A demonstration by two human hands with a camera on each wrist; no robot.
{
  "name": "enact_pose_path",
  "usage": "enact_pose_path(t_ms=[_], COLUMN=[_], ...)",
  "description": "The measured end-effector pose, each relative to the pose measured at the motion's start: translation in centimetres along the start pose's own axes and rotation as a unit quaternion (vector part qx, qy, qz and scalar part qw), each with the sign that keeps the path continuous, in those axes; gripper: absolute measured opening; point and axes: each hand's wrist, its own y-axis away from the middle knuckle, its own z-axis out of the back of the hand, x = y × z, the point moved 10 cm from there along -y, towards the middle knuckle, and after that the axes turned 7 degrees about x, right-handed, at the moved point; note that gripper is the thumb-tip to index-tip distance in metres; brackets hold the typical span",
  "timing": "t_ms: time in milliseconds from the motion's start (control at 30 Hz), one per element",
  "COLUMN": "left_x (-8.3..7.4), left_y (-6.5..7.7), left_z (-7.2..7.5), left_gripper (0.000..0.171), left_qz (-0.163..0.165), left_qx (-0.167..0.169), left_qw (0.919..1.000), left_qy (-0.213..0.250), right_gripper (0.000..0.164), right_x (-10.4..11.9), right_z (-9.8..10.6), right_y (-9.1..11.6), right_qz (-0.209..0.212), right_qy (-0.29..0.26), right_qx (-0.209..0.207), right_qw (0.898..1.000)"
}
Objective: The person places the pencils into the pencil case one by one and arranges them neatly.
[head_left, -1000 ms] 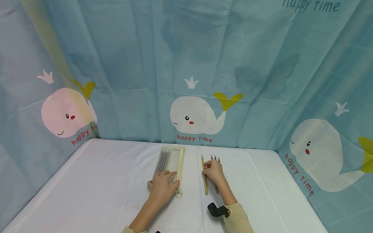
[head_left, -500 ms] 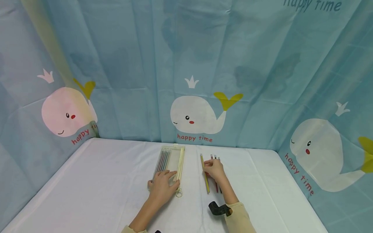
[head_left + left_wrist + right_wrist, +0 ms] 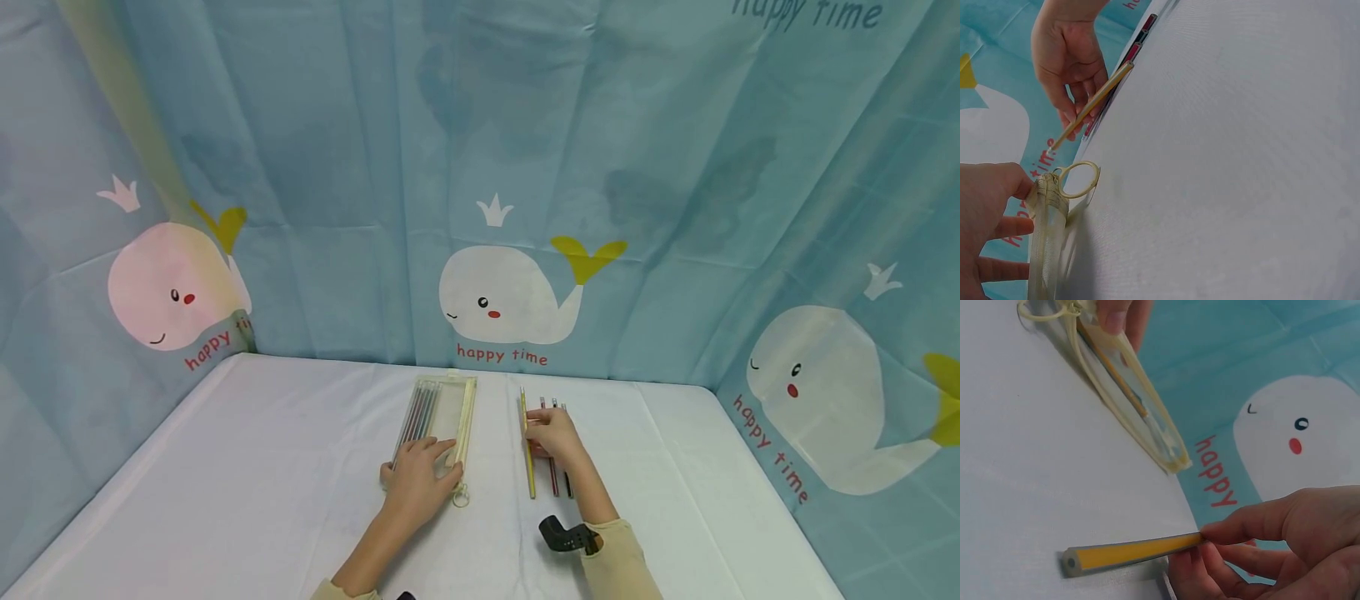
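A see-through pencil case (image 3: 454, 402) with cream edging lies on the white table, several pencils showing along its left side. My left hand (image 3: 417, 483) spans its near end and grips it by the sides. In the right wrist view the case's side gapes open, and a yellow pencil (image 3: 1113, 372) shows inside. To the right of the case my right hand (image 3: 558, 437) pinches another yellow pencil (image 3: 1135, 553) between thumb and fingers. Dark and red pencils (image 3: 554, 479) lie side by side under and beyond that hand, partly hidden by it.
A cream ring (image 3: 1079, 180) hangs from the near corner of the case. White cloth covers the table (image 3: 247, 483). A blue curtain (image 3: 337, 292) with whale prints stands behind and at both sides. A black device (image 3: 566, 535) sits at my right wrist.
The yellow pencil in my right hand has tilted one way and back, and its far end now reaches further up. The right hand has shifted slightly right; the left hand and case stay put.
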Motion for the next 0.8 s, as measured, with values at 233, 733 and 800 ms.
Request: enact_pose_path(t_ms=[233,733,800], left_x=[-0.07,-0.13,-0.12], left_y=[0.06,0.04,0.05], left_z=[0.09,0.12,0.11], left_gripper=[0.036,0.037,0.037], left_qz=[0.0,-0.003,-0.003], left_qx=[0.002,0.003,0.003], left_qw=[1.0,1.0,1.0], left_qy=[0.003,-0.002,-0.001], right_gripper=[0.041,0.04,0.039], right_x=[0.05,0.48,0.64], right_z=[-0.1,-0.56,-0.72], right_y=[-0.03,-0.18,-0.16], right_qz=[-0.001,0.026,0.029], right_qy=[-0.013,-0.041,-0.046], right_qx=[0.006,0.02,0.022], right_qw=[1.0,0.999,0.998])
